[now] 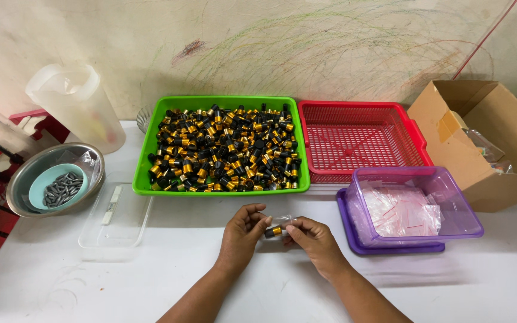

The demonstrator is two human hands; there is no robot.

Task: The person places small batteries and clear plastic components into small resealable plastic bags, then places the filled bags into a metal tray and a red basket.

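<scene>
While both hands meet over the white table (282, 281), the left hand (242, 230) pinches a small black-and-gold cap (273, 231) and the right hand (313, 238) pinches a little clear bag (286, 220) around it. I judge the bagging step is in hand; the piece seems partly inside, so the next move needs the bag mouth held wide. Behind stand a purple box of bags (459, 209), a green tray (222, 103) full of caps, and a red basket (354, 107).

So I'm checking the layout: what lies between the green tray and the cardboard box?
In the head view, a red mesh basket sits between the green tray and cardboard box.
</scene>
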